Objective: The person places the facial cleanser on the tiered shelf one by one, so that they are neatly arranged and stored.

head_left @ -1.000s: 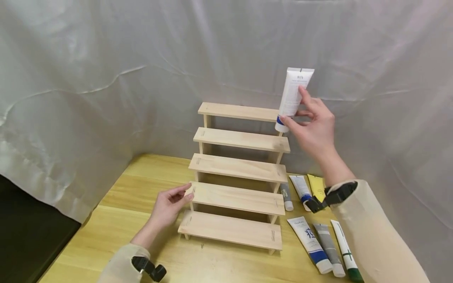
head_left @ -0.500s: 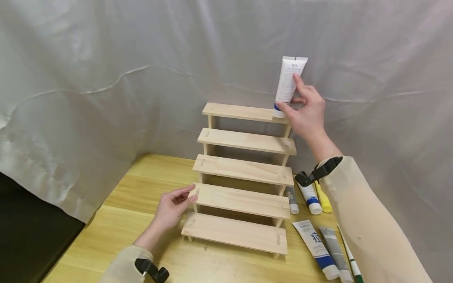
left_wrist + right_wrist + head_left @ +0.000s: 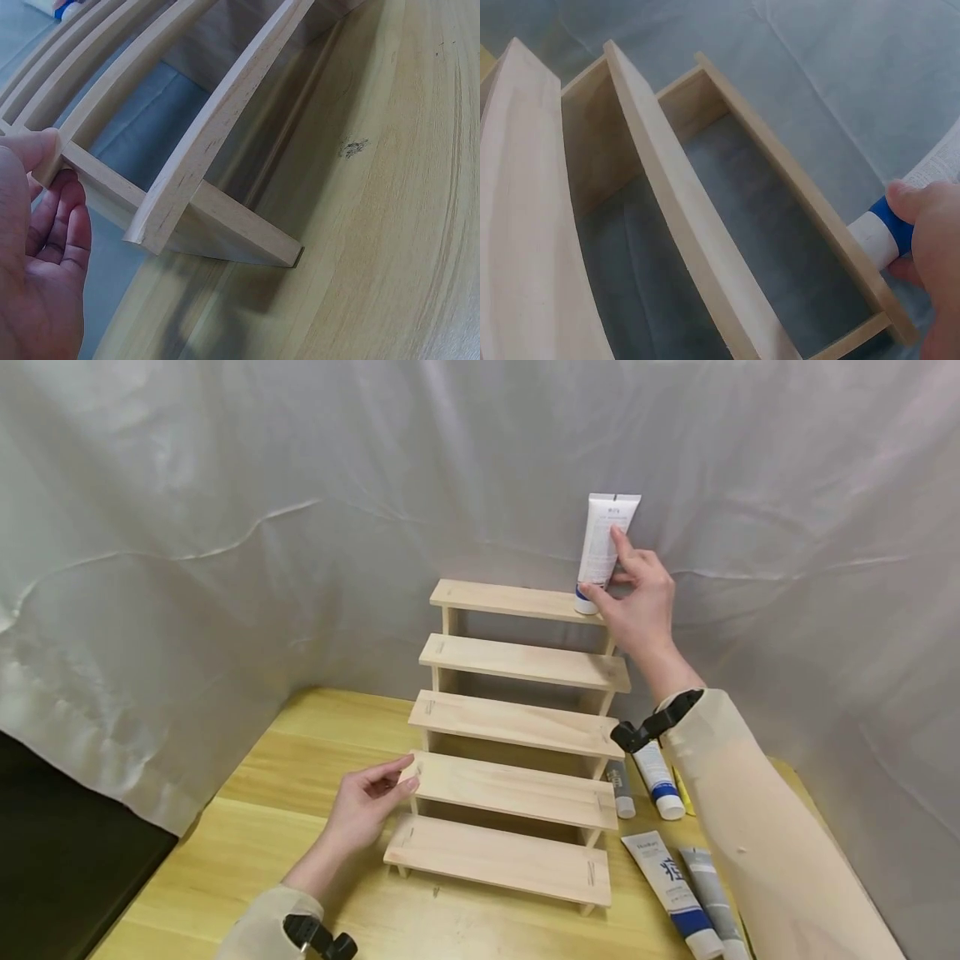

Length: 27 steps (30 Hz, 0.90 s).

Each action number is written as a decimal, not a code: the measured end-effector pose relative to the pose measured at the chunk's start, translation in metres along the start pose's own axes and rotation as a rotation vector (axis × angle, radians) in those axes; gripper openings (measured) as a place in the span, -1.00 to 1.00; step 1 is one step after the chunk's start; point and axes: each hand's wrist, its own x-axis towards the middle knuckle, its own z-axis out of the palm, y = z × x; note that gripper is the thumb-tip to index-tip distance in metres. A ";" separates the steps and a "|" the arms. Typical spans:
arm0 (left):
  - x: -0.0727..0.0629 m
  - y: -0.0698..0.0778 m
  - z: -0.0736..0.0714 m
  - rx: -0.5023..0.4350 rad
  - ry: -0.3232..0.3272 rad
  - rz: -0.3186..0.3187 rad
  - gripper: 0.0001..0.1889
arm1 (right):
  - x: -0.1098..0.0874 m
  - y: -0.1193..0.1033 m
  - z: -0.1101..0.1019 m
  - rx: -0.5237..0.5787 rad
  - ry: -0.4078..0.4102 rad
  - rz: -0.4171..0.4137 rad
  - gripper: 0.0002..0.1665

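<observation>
A wooden stepped rack (image 3: 517,718) with several shelves stands on the table. At the right end of its top shelf (image 3: 510,599), a white squeeze tube (image 3: 603,539) with a blue band stands upright, cap down. My right hand (image 3: 637,597) holds this tube between thumb and fingers; in the right wrist view the tube's white cap (image 3: 874,238) is right at the shelf's edge. My left hand (image 3: 366,806) pinches the left end of the second shelf from the bottom, thumb above and curled fingers below, as the left wrist view shows.
Right of the rack lie several tubes: a small grey one (image 3: 620,789), a white-and-blue one (image 3: 660,781), a larger white one (image 3: 670,889) and a grey one (image 3: 712,897). A yellow tube is mostly hidden by the right sleeve (image 3: 757,810). Grey cloth (image 3: 360,460) hangs behind.
My right hand has carried the white tube left, from in front of the rack's top right corner onto the top shelf's right end. My left hand keeps its grip on the rack.
</observation>
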 end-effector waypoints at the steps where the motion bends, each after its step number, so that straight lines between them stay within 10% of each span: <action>1: 0.000 0.000 0.000 0.000 0.000 0.001 -0.59 | -0.001 0.001 0.000 -0.004 0.003 -0.005 -0.05; 15: 0.001 0.000 0.003 -0.005 -0.011 0.001 -0.59 | -0.006 -0.001 -0.006 -0.041 0.047 -0.009 -0.05; 27: 0.007 -0.002 -0.001 -0.008 -0.004 0.020 -0.59 | -0.029 -0.043 -0.054 0.060 0.122 0.126 -0.54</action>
